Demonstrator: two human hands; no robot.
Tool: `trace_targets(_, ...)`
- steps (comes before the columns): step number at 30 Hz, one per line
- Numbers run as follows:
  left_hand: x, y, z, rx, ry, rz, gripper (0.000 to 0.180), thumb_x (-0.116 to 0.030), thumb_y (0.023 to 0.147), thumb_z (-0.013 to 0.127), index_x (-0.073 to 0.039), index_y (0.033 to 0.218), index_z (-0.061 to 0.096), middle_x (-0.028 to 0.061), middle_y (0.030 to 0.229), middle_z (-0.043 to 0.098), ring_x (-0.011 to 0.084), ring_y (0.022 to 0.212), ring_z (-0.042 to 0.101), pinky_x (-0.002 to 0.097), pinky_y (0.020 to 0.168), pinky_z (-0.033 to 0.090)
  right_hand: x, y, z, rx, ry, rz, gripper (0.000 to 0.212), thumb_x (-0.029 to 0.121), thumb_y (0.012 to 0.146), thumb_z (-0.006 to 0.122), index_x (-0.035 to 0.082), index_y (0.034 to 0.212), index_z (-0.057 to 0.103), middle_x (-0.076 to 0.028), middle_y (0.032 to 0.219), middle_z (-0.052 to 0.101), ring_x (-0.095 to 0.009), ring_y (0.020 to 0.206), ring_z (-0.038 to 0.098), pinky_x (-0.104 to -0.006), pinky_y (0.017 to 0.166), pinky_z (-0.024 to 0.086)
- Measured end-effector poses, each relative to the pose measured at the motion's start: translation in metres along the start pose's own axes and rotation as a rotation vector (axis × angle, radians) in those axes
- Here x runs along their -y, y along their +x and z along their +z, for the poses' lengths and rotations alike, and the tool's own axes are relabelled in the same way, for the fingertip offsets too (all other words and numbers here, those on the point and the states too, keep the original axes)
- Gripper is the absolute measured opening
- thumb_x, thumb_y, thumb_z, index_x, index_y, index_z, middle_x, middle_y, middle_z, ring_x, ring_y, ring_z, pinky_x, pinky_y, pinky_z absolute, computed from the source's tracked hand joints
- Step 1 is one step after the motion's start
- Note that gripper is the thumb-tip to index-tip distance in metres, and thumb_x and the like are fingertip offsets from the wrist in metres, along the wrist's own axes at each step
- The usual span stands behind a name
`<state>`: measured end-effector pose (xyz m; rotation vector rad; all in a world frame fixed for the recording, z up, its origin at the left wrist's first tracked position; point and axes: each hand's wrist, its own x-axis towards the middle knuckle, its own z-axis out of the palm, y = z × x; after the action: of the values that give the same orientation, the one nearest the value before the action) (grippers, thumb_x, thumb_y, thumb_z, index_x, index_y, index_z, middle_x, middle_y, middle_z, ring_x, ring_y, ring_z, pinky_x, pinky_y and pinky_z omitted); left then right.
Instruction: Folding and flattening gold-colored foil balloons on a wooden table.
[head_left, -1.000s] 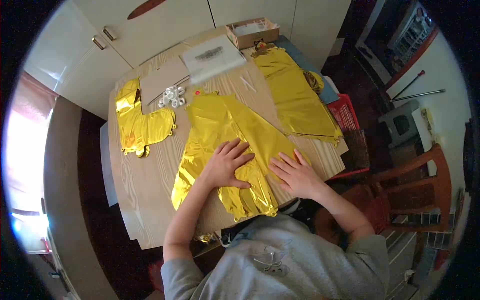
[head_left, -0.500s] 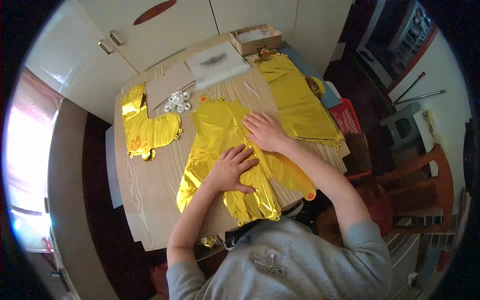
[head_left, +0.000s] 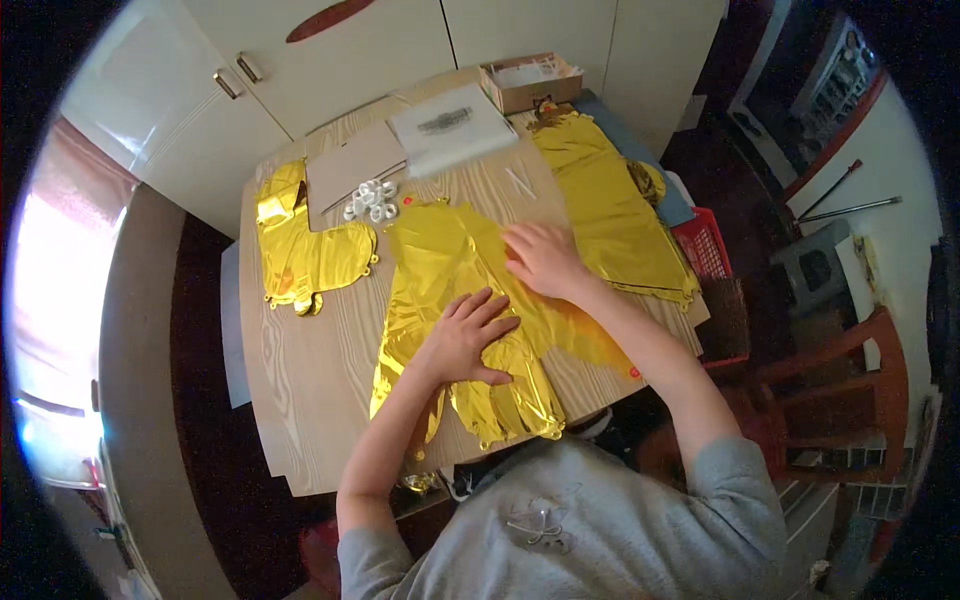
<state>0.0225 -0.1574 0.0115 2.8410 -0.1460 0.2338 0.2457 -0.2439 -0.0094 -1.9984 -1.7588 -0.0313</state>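
A flat, uninflated gold foil balloon (head_left: 432,235) lies spread in front of me, creased along its middle, its lower end reaching the table's near edge. My left hand (head_left: 468,335) rests on it with fingers spread, pressing the crumpled foil. My right hand (head_left: 545,262) is at the foil's right side, fingers curled in on a fold; the fingertips are partly hidden. Below that wrist, an orange-tinted flap (head_left: 590,340) of the foil runs under my forearm, ending near a small red spot.
Another folded gold foil balloon (head_left: 345,250) lies left, and a stack of gold foil (head_left: 610,215) right. White rings of tape or ribbon (head_left: 372,200), a clear plastic bag (head_left: 450,125), white sticks (head_left: 520,182) and a cardboard box (head_left: 530,90) sit farther back. A red basket (head_left: 705,245) stands beside the table.
My right hand has gone from lying flat to curled fingers, slightly raised. The orange-tinted flap has shifted up under my right forearm. My left hand stays spread on the foil.
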Motion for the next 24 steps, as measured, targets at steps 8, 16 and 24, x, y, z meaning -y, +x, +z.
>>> trace_targets(8,0.006,-0.003,-0.003,-0.010,0.001,-0.023,0.084,-0.066,0.062,0.071,-0.017,0.128,0.056,0.0112,0.139,0.048,0.0360,0.133,0.039,0.0497,0.109,0.030,0.026,-0.137,-0.082,-0.022,-0.200,0.470,0.047,0.036,0.077,0.073,0.004,0.107,0.055,-0.016,0.103,0.054,-0.035,0.102,0.051,-0.0452,0.089,0.042)
trace_targets(16,0.006,-0.002,-0.004,0.013,0.017,-0.016,0.086,-0.069,0.061,0.070,-0.016,0.128,0.057,0.0128,0.140,0.047,0.0368,0.133,0.038,0.0518,0.108,0.031,0.019,-0.171,-0.070,-0.026,-0.182,0.471,0.043,0.031,0.074,0.077,0.005,0.097,0.052,-0.018,0.100,0.051,-0.037,0.096,0.050,-0.0474,0.087,0.041)
trace_targets(24,0.006,0.000,-0.005,0.017,0.004,-0.026,0.085,-0.065,0.061,0.072,-0.018,0.129,0.056,0.0120,0.140,0.047,0.0358,0.133,0.038,0.0509,0.110,0.029,0.027,-0.168,-0.072,-0.062,0.099,0.604,0.052,0.008,0.074,0.074,0.004,0.117,0.045,-0.020,0.110,0.052,-0.040,0.106,0.051,-0.0448,0.091,0.043)
